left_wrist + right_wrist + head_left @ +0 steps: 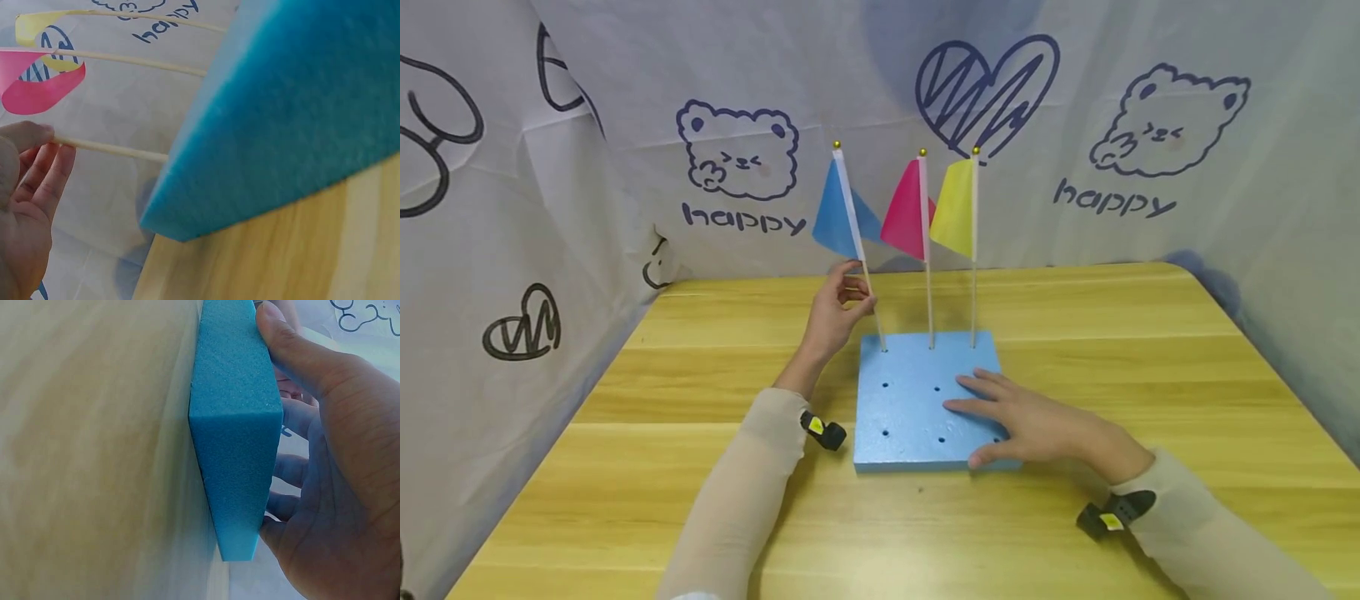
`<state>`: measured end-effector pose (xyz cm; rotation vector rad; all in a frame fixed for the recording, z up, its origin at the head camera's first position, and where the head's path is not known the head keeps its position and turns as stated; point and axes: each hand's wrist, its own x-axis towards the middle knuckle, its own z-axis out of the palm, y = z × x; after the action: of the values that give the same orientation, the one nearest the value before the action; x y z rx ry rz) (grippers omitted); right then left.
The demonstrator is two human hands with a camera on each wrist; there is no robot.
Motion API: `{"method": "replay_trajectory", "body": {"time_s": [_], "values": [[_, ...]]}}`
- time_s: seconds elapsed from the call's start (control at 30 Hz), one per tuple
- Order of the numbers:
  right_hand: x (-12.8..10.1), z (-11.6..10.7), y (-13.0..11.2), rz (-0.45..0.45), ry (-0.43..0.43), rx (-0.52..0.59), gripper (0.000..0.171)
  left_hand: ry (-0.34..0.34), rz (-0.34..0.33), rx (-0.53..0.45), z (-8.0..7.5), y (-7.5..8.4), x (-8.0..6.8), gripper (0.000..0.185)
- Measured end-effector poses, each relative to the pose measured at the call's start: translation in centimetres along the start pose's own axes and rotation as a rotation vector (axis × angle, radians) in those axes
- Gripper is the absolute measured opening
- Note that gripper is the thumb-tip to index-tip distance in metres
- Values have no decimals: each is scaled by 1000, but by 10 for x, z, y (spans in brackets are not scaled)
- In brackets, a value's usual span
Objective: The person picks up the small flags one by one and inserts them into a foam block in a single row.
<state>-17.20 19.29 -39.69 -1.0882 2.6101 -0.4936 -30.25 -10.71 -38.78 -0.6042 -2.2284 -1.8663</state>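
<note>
A blue foam block (917, 408) with several holes lies on the wooden table (1075, 317). Three small flags stand in its far row: blue (838, 212), pink (906, 212) and yellow (957, 208). My left hand (859, 283) pinches the blue flag's stick just below the cloth; the stick leans left. In the left wrist view the fingertips (44, 134) meet on that stick (112, 149) beside the block (294, 106). My right hand (992, 417) lies flat on the block's near right part, fingers straight. In the right wrist view the thumb (294, 350) rests against the block's edge (234, 425).
A white cloth printed with bears, hearts and "happy" (741, 218) hangs behind and to both sides of the table. Bare tabletop (647, 467) runs left, right and in front of the block. Black wrist cameras (823, 432) sit on both sleeves.
</note>
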Motion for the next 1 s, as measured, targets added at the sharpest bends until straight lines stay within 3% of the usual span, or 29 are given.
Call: {"method": "replay_trajectory", "body": {"time_s": [0.23,0.47,1.0], "values": [[2,0,0,6,-3,2,83,-51,18,86,-1,-8,-3,54],[2,0,0,4,0,1,83,-99,-27,153,-2,-7,-6,54],[1,-1,2,-5,0,9,83,-171,-46,127,-7,-8,-3,48]]}}
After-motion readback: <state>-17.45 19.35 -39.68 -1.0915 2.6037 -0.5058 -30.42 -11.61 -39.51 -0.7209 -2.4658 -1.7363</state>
